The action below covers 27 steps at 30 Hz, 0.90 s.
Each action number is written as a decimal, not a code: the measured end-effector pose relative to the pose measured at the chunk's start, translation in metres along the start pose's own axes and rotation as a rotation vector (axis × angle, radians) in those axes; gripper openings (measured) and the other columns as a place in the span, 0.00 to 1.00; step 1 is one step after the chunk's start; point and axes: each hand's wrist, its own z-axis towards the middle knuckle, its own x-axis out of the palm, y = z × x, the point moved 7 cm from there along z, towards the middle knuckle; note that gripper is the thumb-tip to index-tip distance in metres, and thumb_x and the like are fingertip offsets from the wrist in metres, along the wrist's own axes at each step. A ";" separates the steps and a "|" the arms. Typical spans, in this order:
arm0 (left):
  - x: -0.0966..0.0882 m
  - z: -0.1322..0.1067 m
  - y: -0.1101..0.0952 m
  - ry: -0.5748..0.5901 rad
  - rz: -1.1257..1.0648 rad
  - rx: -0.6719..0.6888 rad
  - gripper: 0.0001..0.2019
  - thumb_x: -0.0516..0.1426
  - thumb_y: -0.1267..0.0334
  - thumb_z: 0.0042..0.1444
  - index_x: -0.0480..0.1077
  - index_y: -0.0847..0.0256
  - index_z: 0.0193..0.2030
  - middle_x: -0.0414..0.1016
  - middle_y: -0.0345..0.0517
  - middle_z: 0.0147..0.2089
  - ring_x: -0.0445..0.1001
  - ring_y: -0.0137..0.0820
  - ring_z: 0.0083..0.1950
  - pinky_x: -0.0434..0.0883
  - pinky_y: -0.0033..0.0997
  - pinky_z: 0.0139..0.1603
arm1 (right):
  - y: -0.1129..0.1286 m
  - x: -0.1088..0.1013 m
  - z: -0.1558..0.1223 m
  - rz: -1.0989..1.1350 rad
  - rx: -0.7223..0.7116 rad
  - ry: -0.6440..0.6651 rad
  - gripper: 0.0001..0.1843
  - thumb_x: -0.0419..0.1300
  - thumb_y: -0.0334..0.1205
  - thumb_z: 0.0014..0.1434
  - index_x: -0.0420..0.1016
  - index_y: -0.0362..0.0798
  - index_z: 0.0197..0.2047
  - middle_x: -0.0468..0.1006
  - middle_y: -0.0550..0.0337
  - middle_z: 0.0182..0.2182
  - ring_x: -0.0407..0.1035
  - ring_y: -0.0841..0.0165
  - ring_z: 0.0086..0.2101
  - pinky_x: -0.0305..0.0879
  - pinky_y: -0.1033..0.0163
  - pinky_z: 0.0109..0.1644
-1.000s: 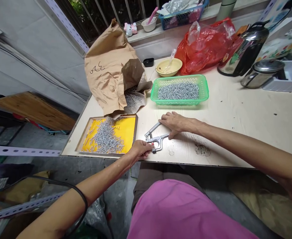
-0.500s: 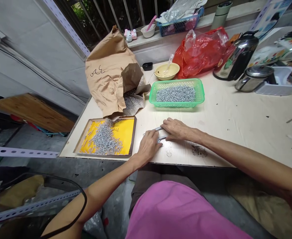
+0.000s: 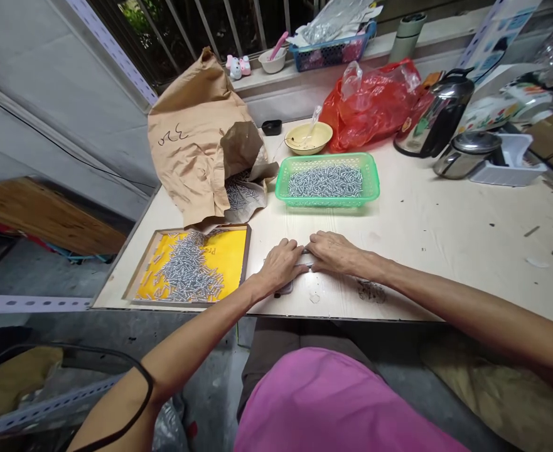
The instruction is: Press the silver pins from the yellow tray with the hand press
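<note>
My left hand (image 3: 280,266) and my right hand (image 3: 333,252) meet near the table's front edge. Between them, both hands' closed fingers hold a slim grey metal-looking piece (image 3: 307,258); most of it is hidden, so its kind is unclear. Part of a dark-edged flat object (image 3: 285,289) shows under my left wrist. Left of the hands is a shallow tray (image 3: 246,254) with a yellow lining and a heap of small silvery metal pins or screws (image 3: 189,270). Beyond my hands stands a green plastic basket (image 3: 374,182) of similar pieces.
An open brown paper bag (image 3: 191,132) with more metal pieces leans behind the tray. A yellow bowl (image 3: 321,139), a red plastic bag (image 3: 370,103), a steel kettle (image 3: 436,119) and a lidded steel pot (image 3: 467,154) line the table's back.
My hands have closed in around the grey piece, covering more of it. The dark-edged object now shows beneath my left wrist. The camera view has shifted slightly.
</note>
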 end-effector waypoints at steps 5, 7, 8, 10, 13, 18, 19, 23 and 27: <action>0.007 0.002 0.000 0.011 -0.004 -0.013 0.13 0.51 0.55 0.62 0.70 0.62 0.40 0.70 0.48 0.39 0.66 0.37 0.46 0.67 0.35 0.40 | 0.002 0.009 -0.004 0.066 0.050 -0.005 0.10 0.55 0.41 0.62 0.73 0.44 0.37 0.74 0.53 0.34 0.68 0.65 0.35 0.54 0.64 0.34; 0.007 0.002 0.000 0.018 -0.005 -0.018 0.13 0.51 0.55 0.62 0.71 0.61 0.39 0.71 0.48 0.39 0.67 0.37 0.46 0.68 0.35 0.40 | 0.000 0.013 -0.004 0.087 0.067 -0.026 0.11 0.54 0.41 0.63 0.73 0.45 0.35 0.74 0.55 0.33 0.67 0.66 0.34 0.53 0.64 0.34; 0.006 0.001 -0.001 0.020 -0.004 -0.021 0.13 0.51 0.55 0.62 0.71 0.61 0.39 0.71 0.48 0.39 0.67 0.38 0.46 0.68 0.35 0.40 | -0.002 0.014 -0.004 0.097 0.064 -0.039 0.10 0.55 0.42 0.62 0.73 0.45 0.35 0.74 0.55 0.33 0.67 0.66 0.34 0.54 0.64 0.34; 0.005 -0.004 -0.002 0.003 -0.004 -0.043 0.13 0.53 0.56 0.61 0.71 0.62 0.43 0.72 0.49 0.42 0.68 0.39 0.47 0.69 0.37 0.41 | -0.006 0.013 -0.004 0.117 0.038 -0.077 0.12 0.58 0.46 0.59 0.74 0.45 0.37 0.73 0.54 0.35 0.66 0.65 0.36 0.55 0.64 0.37; 0.007 -0.019 -0.009 -0.125 -0.024 -0.101 0.17 0.56 0.59 0.59 0.66 0.65 0.53 0.70 0.54 0.53 0.67 0.43 0.54 0.69 0.42 0.49 | -0.015 0.009 -0.006 0.155 -0.027 -0.108 0.23 0.62 0.56 0.53 0.74 0.44 0.41 0.71 0.52 0.37 0.65 0.62 0.40 0.57 0.62 0.39; 0.028 -0.046 -0.041 -0.308 -0.135 -0.092 0.20 0.54 0.62 0.60 0.61 0.63 0.58 0.62 0.55 0.64 0.57 0.43 0.67 0.60 0.47 0.63 | -0.026 0.008 -0.004 0.241 -0.028 -0.126 0.16 0.53 0.46 0.63 0.72 0.45 0.47 0.72 0.52 0.39 0.66 0.66 0.37 0.57 0.63 0.40; 0.032 -0.049 -0.047 -0.320 -0.161 -0.081 0.21 0.55 0.59 0.60 0.61 0.62 0.58 0.62 0.55 0.64 0.56 0.44 0.67 0.58 0.50 0.64 | -0.029 0.009 -0.001 0.204 0.002 -0.149 0.13 0.53 0.42 0.63 0.72 0.45 0.46 0.72 0.52 0.39 0.66 0.66 0.38 0.57 0.63 0.40; 0.037 -0.053 -0.059 -0.334 -0.213 -0.059 0.21 0.52 0.52 0.61 0.63 0.60 0.57 0.65 0.52 0.62 0.56 0.44 0.67 0.51 0.56 0.66 | -0.031 0.005 0.018 0.023 0.055 -0.208 0.10 0.52 0.38 0.63 0.74 0.46 0.37 0.74 0.54 0.37 0.66 0.64 0.40 0.53 0.61 0.42; 0.036 -0.053 -0.058 -0.354 -0.234 -0.051 0.22 0.51 0.51 0.61 0.62 0.61 0.58 0.64 0.53 0.62 0.54 0.44 0.68 0.49 0.55 0.67 | -0.010 -0.009 0.032 -0.063 0.078 -0.189 0.10 0.52 0.36 0.63 0.75 0.46 0.37 0.75 0.54 0.37 0.64 0.63 0.40 0.51 0.59 0.42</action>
